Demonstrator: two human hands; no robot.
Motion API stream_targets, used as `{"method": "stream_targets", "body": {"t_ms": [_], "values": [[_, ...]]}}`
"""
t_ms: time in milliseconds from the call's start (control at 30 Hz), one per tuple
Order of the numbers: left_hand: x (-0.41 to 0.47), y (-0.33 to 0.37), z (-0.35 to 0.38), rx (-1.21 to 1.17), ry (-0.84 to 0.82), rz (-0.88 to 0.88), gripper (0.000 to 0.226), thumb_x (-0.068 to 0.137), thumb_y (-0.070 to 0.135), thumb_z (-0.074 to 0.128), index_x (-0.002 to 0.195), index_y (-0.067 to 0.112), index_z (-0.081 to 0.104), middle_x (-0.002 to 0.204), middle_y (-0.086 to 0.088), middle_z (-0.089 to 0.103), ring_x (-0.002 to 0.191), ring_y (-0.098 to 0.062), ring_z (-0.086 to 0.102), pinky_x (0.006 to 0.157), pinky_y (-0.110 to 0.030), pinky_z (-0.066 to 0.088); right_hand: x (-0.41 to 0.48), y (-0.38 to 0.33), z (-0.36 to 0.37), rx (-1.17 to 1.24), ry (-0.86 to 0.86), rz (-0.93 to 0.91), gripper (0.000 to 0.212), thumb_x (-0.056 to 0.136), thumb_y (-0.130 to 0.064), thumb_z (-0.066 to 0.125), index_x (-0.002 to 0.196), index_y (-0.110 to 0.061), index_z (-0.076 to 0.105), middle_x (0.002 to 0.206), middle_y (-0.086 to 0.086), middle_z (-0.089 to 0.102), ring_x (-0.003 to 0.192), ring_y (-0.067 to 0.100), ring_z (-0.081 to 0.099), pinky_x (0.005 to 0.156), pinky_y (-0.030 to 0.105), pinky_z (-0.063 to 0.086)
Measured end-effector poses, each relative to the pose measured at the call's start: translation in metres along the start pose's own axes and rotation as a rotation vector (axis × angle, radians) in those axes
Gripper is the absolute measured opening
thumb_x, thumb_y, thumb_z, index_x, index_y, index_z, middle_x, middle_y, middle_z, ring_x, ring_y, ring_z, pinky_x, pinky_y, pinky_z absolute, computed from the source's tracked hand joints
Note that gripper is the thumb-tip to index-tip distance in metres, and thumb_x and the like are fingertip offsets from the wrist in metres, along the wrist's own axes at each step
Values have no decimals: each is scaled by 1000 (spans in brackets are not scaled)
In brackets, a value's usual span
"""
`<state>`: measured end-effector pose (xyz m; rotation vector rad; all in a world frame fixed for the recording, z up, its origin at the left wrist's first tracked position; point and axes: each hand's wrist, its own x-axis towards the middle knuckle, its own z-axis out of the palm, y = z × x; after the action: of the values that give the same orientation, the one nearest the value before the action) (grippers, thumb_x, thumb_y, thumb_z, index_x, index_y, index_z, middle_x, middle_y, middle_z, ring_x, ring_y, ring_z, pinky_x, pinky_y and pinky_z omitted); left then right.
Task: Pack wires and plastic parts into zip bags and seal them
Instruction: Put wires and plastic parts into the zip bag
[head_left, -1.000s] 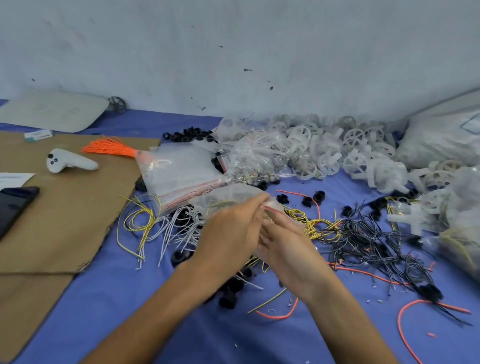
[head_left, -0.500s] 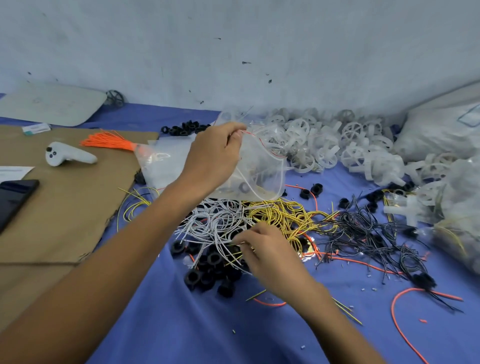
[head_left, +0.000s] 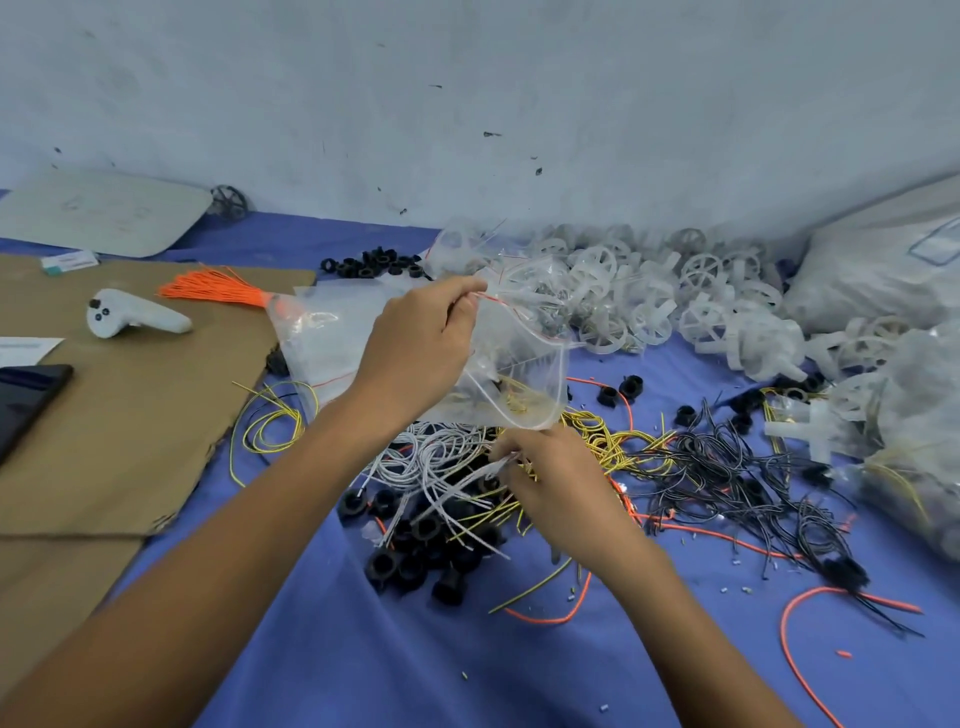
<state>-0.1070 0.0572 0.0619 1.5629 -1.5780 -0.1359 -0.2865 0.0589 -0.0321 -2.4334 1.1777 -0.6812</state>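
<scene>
Left hand raised, fingers pinching zip bag; right hand lower, pinching wires.

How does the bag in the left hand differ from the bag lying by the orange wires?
The held bag hangs in the air, pinched at its top by the left hand; the lying bag rests flat, partly on the cardboard. The held bag has a little yellow wire at its bottom; the lying bag has orange wires at its corner. Both are clear plastic with a red zip line.
</scene>
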Motion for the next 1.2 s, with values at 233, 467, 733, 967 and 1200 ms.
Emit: {"method": "stream_targets", "body": {"t_ms": [233, 467, 733, 967, 1200], "values": [[-5, -1, 3, -17, -8, -18, 32, 102, 30, 44, 126, 26, 64, 81, 15, 63, 85, -17, 66, 75, -31, 49, -37, 30, -26, 570, 412, 273, 20, 94, -10, 61, 96, -28, 71, 78, -5, 69, 67, 15, 61, 63, 27, 49], [-10, -6, 5, 11, 17, -25, 29, 101, 29, 46, 123, 30, 65, 60, 18, 56, 51, -1, 50, 53, -23, 36, -46, 44, -60, 1198, 577, 473, 18, 99, 0, 48, 105, -9, 63, 107, 14, 71, 80, 21, 66, 70, 25, 57], [-60, 8, 18, 63, -51, 25, 30, 99, 35, 47, 125, 35, 63, 66, 13, 63, 67, -13, 60, 61, -32, 46, -68, 17, -67, 1257, 289, 324, 18, 82, -16, 65, 97, -7, 69, 96, 11, 68, 61, 13, 53, 57, 23, 48], [-105, 18, 39, 211, -121, 113, 43, 92, 41, 39, 131, 35, 57, 90, -4, 74, 83, -33, 67, 65, -40, 51, -62, -22, -14, 1270, 175, 464, 23, 92, 1, 56, 100, -11, 75, 89, 8, 68, 71, 18, 61, 71, 35, 57], [-113, 23, 36, 380, -84, 213, 37, 86, 31, 48, 118, 27, 68, 74, 9, 71, 58, -17, 65, 41, -25, 41, -48, -31, -9, 1768, -46, 544, 26, 72, 10, 42, 93, -1, 54, 89, 16, 55, 80, 25, 62, 71, 34, 54]]}}
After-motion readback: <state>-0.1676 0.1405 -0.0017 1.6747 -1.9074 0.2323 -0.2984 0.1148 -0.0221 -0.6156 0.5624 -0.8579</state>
